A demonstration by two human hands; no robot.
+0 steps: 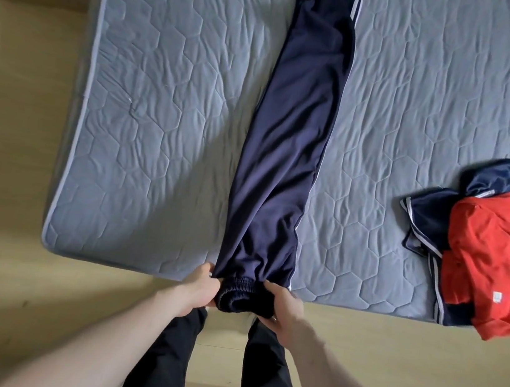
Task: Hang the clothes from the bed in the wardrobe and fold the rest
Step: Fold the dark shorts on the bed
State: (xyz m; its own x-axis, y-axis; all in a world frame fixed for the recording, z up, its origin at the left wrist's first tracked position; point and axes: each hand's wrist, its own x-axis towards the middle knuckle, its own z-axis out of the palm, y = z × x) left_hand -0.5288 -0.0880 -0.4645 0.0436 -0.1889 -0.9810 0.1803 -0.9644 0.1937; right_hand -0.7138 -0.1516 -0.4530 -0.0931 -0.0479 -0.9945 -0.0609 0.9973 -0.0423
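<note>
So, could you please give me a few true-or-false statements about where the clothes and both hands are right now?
1. The navy trousers lie stretched lengthwise on the mattress. True.
2. Only the left hand holds the trousers. False: the right hand also has a grip on the elastic end.
3. A red garment lies on a navy garment at the right. True.
4. The trousers are rolled into a ball. False: they lie flat and long.
</note>
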